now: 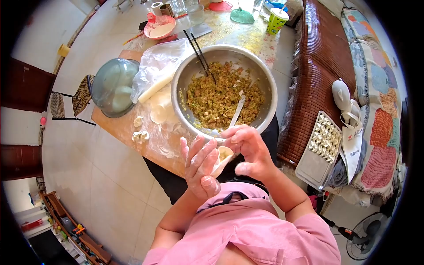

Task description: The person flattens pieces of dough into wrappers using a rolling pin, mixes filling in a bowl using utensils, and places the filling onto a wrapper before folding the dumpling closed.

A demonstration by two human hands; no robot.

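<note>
Flour coats both of my hands in front of a big metal bowl (176,95) of chopped filling (221,95). Cupped in my left hand (201,165) is a dough wrapper (222,160) with some filling on it. My right hand (249,152) is beside the wrapper's right side, its fingers curled and thumb apart; whether its fingertips touch the dough is hard to tell. A light-coloured spatula (238,110) and black chopsticks (198,55) stand in the filling. Left of the bowl, dough rounds (158,114) and small dough pieces (140,136) lie on the floured wooden board (119,128).
A glass bowl (115,86) stands at the board's left, beside a plastic bag (154,62) and a rolling pin (155,87). Behind are a red bowl (161,28) and a green cup (277,21). At right, a tray (309,168) of dumplings rests on the sofa (322,57).
</note>
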